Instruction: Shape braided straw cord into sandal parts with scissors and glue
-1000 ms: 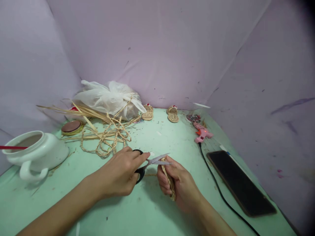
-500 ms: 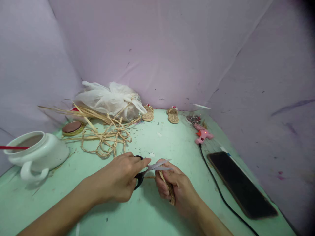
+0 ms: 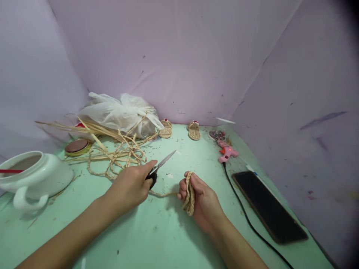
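Note:
My left hand (image 3: 136,183) is closed round the black handles of a pair of scissors (image 3: 166,160). Their blades are together and point up to the right, apart from the other hand. My right hand (image 3: 203,198) grips a small coiled piece of braided straw (image 3: 189,196) between thumb and fingers, held on edge above the table. From it a length of braided straw cord (image 3: 164,194) runs left and passes behind my left hand. A loose heap of the same cord (image 3: 127,153) lies beyond my left hand.
White pot (image 3: 53,175) with a red stick, round tin (image 3: 77,146) and white plastic bag (image 3: 120,114) stand left. Two tiny woven slippers (image 3: 194,131) lie at the back. On the right are a pink glue gun (image 3: 227,151), its black cable (image 3: 244,209) and a phone (image 3: 269,205).
The scissors have moved left and up, away from my right hand, and their blades have closed. My right hand has turned, showing more of the coiled straw piece. The view shifted slightly.

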A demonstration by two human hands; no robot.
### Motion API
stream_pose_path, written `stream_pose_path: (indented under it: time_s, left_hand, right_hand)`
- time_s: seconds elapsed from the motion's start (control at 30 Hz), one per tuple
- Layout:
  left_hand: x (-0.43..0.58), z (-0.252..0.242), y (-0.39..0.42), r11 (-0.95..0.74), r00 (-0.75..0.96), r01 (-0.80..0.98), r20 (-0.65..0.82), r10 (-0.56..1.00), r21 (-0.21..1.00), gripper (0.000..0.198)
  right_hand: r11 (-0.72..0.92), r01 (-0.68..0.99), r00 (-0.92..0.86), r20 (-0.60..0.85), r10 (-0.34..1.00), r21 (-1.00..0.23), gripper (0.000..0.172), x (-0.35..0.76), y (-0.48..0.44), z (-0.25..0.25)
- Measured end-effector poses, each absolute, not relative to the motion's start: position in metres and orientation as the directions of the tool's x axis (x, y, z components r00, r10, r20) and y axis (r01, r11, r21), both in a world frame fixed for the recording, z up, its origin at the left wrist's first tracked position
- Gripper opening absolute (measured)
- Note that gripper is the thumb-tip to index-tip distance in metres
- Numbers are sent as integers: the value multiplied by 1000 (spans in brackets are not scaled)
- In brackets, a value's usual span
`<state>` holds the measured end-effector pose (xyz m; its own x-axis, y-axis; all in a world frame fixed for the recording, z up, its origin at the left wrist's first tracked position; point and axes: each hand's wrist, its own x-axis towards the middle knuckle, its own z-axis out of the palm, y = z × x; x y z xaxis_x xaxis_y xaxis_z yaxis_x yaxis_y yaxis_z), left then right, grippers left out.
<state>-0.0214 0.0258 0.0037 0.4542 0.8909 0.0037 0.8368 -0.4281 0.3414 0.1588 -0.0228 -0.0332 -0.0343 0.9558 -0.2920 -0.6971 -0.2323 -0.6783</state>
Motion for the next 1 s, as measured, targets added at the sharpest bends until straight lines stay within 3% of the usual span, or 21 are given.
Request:
stream_pose_path:
  time_s: [0.17,0.4,0.47,0.53,0.6,0.8,1.0]
  left_hand:
    - [11,-3,55,-470,473,880,-50,879,62,34]
    - [34,-11,68,-526,528,849,-52,848,52,34]
    - [37,-7,52,-497,508,847,-12,861,188,24]
    - [41,-5,31,-374,470,719,-13,883,586,15]
    - [47,-4,11,-206,421,566,-65,905,798,10]
    - [60,-16,-6,13,338,299,-119,934,954,4]
    - [54,-11,4,302,315,83,-312,896,950,18]
  right_hand:
    - [-170,-739,1,-254,967,-652,13,160,-22,-33]
    - [-82,-739,114,-244,963,-669,17,165,-19,-30]
    - [-30,-728,186,-239,953,-685,20,167,-17,-32]
    - [7,-709,246,-239,939,-705,22,167,-16,-34]
    - [19,-698,269,-237,933,-716,23,166,-17,-34]
    - [35,-702,238,-189,953,-711,23,162,-20,-30]
    - [98,-674,322,-171,931,-733,22,166,-16,-36]
